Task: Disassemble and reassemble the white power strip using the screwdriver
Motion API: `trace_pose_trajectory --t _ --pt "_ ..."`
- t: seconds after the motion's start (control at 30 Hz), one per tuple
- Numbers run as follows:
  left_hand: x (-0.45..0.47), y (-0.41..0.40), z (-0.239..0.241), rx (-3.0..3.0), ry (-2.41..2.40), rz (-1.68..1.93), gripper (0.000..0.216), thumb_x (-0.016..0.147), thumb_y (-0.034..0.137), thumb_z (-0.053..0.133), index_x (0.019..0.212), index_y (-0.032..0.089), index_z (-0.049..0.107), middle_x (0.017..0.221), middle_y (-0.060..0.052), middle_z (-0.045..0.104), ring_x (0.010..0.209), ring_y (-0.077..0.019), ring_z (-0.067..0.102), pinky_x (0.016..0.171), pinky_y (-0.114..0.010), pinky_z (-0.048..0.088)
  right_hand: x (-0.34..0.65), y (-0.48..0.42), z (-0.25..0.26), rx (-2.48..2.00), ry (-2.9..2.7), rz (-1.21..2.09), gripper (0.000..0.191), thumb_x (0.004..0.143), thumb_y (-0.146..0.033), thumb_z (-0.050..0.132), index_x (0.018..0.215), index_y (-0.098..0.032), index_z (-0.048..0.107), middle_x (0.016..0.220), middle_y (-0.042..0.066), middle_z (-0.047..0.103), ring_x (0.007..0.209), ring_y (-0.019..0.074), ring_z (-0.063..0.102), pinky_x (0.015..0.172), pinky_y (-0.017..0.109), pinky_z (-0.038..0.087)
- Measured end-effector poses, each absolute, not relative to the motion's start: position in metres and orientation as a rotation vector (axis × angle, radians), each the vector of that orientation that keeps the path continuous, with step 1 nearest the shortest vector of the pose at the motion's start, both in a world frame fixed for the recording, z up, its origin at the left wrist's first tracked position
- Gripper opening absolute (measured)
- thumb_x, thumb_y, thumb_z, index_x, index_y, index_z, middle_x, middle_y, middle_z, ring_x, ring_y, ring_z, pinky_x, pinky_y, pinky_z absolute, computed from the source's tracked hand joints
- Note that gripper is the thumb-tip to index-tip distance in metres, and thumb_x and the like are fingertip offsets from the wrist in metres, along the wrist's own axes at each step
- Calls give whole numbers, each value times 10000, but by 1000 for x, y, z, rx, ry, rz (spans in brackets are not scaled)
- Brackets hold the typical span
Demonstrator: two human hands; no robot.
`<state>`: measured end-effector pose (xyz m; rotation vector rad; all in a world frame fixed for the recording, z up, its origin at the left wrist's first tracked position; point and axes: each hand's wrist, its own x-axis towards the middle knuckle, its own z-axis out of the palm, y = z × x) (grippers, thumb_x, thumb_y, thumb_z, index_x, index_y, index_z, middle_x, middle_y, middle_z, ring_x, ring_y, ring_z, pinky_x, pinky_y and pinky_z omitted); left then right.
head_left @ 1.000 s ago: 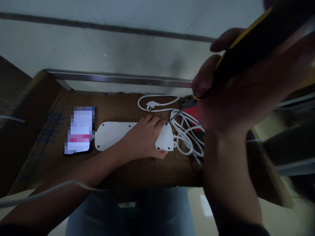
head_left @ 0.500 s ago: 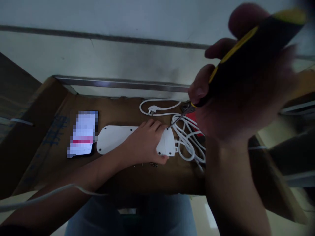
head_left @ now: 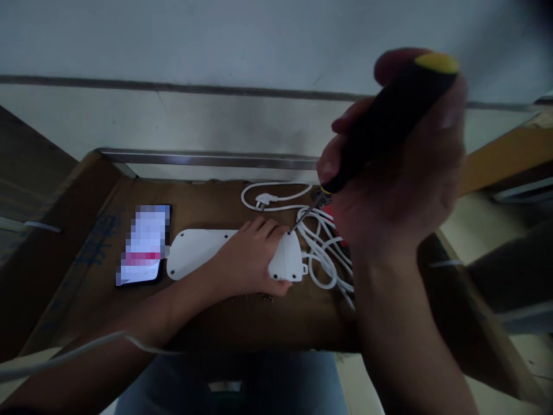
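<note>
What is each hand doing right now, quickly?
Left hand: closed over the white power strip, gripping its edges.
Right hand: closed around the screwdriver, its tip at a hole in the strip.

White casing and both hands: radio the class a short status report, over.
Left hand gripping white casing. Right hand on screwdriver, tip at a hole. White cable looped beside casing's end, not covering it.

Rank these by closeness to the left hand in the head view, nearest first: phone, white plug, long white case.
1. Long white case: under the left hand, touching it.
2. White plug: just beyond the hand.
3. Phone: off to the left.
</note>
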<state>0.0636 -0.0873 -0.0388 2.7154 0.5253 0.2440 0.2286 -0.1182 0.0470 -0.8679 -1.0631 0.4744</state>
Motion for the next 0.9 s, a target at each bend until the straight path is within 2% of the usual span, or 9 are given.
trace_pose_trajectory --t 0.1,0.17,0.23,0.33,0.4,0.5,0.6,0.8,0.9 --pt "63 -87 -37 2719 529 225 923 710 547 793 1455 77 516 1357 -178 623 1250 -377 547 1103 -527 470 228 -121 49 -835 -1094 420 455 857 -522 748 1188 -336 495 908 -48 640 767 105 678 544 214 554" --pt "63 -87 -36 2724 528 223 930 710 547 794 1462 79 511 1359 -176 622 1253 -376 546 1105 -527 469 227 -123 52 -733 -1102 367 394 857 -416 775 1095 -286 489 822 -74 610 591 47 555 461 176 444" --pt "63 -87 -36 2723 525 223 931 710 546 791 1463 76 512 1356 -175 623 1253 -375 546 1105 -523 468 226 -124 56 -651 -1076 413 341 873 -371 757 1062 -245 503 845 -64 615 570 35 499 427 189 382" --pt "63 -87 -37 2724 526 220 926 713 552 782 1457 67 520 1353 -177 623 1247 -376 548 1096 -520 473 225 -122 59 -657 -1087 583 371 898 -505 673 1093 -201 588 1046 -5 657 660 73 563 427 259 424" --pt "63 -88 -37 2731 526 229 915 720 555 774 1454 69 525 1354 -176 623 1250 -375 547 1098 -514 473 222 -122 57 -671 -1138 534 360 884 -513 686 1083 -225 604 1010 -17 660 680 88 599 470 270 483" --pt "63 -89 -37 2740 529 235 903 722 548 772 1447 66 532 1337 -174 630 1247 -370 549 1099 -506 474 215 -124 51 -597 -1161 376 278 857 -275 752 1031 -240 538 907 -53 623 743 96 669 567 278 589" --pt "64 -90 -37 2749 543 234 907 714 543 778 1442 57 538 1321 -173 635 1233 -371 552 1088 -511 478 210 -123 49 -610 -1118 287 348 812 -144 773 957 -223 466 912 -45 604 611 60 595 513 275 570" --pt "63 -89 -38 2745 540 235 936 719 540 781 1478 63 513 1365 -173 628 1251 -371 546 1097 -514 467 219 -106 46 -566 -1016 -23 374 843 -313 774 994 -206 450 782 -60 537 481 22 460 358 210 322" --pt "62 -89 -38 2735 540 217 953 727 559 785 1489 62 504 1388 -179 622 1262 -373 543 1094 -512 466 222 -108 46 -584 -1075 205 263 936 -394 643 1070 -191 541 1007 -13 597 739 37 604 411 179 427"
